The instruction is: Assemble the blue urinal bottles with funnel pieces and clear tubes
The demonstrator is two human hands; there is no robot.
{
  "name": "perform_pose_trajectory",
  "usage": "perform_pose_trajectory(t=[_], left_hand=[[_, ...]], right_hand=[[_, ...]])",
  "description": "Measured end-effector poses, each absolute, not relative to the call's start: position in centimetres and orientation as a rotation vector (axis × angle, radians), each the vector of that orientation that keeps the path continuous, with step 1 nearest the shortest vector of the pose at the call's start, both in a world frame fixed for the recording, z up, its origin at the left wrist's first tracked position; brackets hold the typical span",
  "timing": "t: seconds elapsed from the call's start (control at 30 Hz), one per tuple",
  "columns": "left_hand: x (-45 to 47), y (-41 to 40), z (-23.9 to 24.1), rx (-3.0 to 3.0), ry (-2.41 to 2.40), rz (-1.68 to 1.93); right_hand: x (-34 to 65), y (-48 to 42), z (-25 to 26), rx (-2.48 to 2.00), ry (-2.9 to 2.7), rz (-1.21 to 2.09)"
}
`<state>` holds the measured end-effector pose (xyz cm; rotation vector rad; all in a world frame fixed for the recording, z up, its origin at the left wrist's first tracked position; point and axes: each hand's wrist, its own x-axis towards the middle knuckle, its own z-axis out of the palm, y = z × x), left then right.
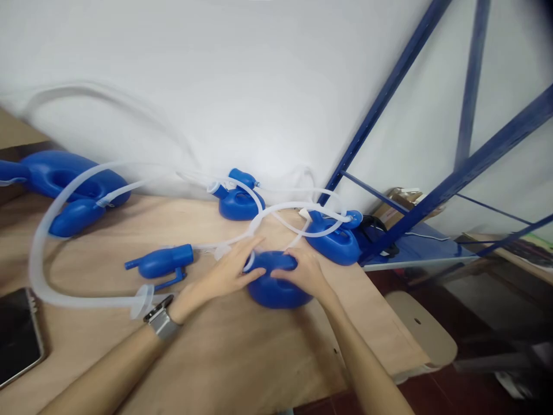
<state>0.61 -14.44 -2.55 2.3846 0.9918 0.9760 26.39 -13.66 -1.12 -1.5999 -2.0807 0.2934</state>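
Observation:
A round blue plastic container lies on the wooden table in front of me. My left hand, with a watch on the wrist, rests on its left side, fingers stretched towards a clear tube that joins its top. My right hand is curled over the container's right top and grips it. The tube runs up and right to another blue container.
More blue containers lie at the back centre and far left. A blue nozzle part lies left of my hands. A wide clear hose loops over the table's left. A phone lies bottom left. Blue shelf struts stand right.

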Motion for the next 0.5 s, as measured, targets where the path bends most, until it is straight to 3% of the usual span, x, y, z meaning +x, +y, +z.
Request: perform_pose_trajectory(t=[0.1, 0.23, 0.3, 0.4, 0.5], left_hand=[[-3.4, -14.2, -1.7, 2.437, 1.258, 0.752], [-10.4, -13.7, -1.1, 2.198, 2.104, 0.187], [-12.9, -13.5, -1.1, 2.009, 2.144, -0.013], [-14.5, -13.5, -1.7, 1.982, 1.998, 0.037], [-14.1, -14.0, -2.6, 2.084, 2.007, 0.196]], right_hand=[[27.9, -13.5, -1.2, -1.627, -2.026, 0.242], [28.8, -14.7, -1.2, -1.451, -1.93, -0.098], [27.2, -16.2, -1.8, -1.3, -1.96, -0.213], [21.8, -18.1, -3.3, -1.08, -2.316, -0.017], [16.2, -17.7, -5.5, -1.159, -2.489, 0.125]])
